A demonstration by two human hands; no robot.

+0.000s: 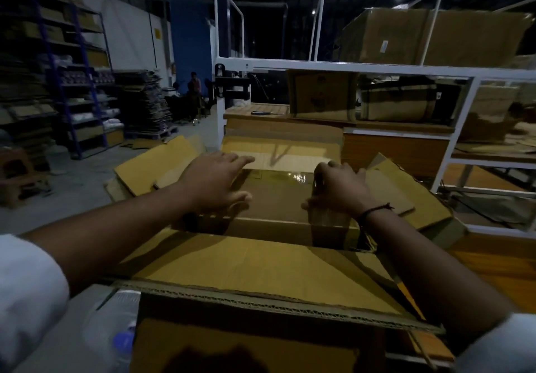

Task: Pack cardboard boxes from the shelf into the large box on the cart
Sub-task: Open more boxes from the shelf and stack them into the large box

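Observation:
The large box [261, 271] stands open right in front of me, its flaps folded outward on all sides. Inside it lies a smaller brown cardboard box [272, 198] with a shiny strip of tape along its top. My left hand [214, 181] rests flat on that box's left part, fingers spread and holding nothing. My right hand [339, 190] is closed around what looks like a roll of clear tape [327, 216] at the box's right edge. Behind the large box, the white shelf [348, 68] holds more cardboard boxes [319, 94].
A big carton [435, 36] sits on top of the shelf. A plastic water bottle [116, 338] lies at the lower left. Blue racking [81, 82] and stacks of flattened cardboard [145, 103] line the left side, and a person [195, 84] sits far back.

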